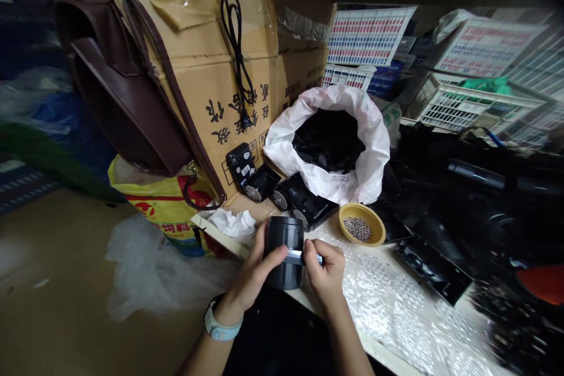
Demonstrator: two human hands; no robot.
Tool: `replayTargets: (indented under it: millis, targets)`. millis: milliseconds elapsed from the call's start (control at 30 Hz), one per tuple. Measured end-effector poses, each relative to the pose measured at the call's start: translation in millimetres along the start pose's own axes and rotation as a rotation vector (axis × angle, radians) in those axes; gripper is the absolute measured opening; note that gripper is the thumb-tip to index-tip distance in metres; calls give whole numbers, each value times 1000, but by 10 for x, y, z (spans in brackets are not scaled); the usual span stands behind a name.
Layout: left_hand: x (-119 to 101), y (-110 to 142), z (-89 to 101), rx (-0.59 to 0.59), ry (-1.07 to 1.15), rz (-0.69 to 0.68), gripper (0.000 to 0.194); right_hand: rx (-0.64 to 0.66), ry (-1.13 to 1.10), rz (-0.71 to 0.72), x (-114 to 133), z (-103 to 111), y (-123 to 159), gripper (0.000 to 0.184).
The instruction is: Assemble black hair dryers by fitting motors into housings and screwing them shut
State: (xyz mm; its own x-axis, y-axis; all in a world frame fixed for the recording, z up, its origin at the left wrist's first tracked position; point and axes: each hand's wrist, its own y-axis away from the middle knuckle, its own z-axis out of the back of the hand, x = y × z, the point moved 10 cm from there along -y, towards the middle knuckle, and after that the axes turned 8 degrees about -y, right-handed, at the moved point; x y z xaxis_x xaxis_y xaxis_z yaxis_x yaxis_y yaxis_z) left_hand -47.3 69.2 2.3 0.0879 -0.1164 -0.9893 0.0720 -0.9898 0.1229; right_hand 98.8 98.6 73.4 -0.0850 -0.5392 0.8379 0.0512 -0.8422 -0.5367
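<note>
head view: by bench edge (379, 351), black cylinder (282, 236) is being clasped by curled left hand (252, 275), silver strip (294, 256) being pinched by right hand (326, 267). seemingly light, stiff, slick; sides judged best hold.

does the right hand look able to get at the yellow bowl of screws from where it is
Probably yes: the bowl sits open-topped just beyond the right hand, nothing tall between, though that hand is busy at the black cylinder.

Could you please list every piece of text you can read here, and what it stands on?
"作", brown cardboard box
"放", same box; other characters uncertain
Handwriting, white woven sack: too blurred
Red print, yellow plastic bag: unclear
Stickers, upright black textured case: too small
</note>
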Motion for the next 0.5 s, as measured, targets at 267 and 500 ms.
replayTargets:
  millis: [267, 500]
  targets:
    - [-91, 4, -7, -53, 624, 193, 35, 258, -306, -142, 139, -94, -104, 59]
    - [25, 59, 59, 123, 908, 395, 41, 613, -560, -183, 112, -467, -98, 29]
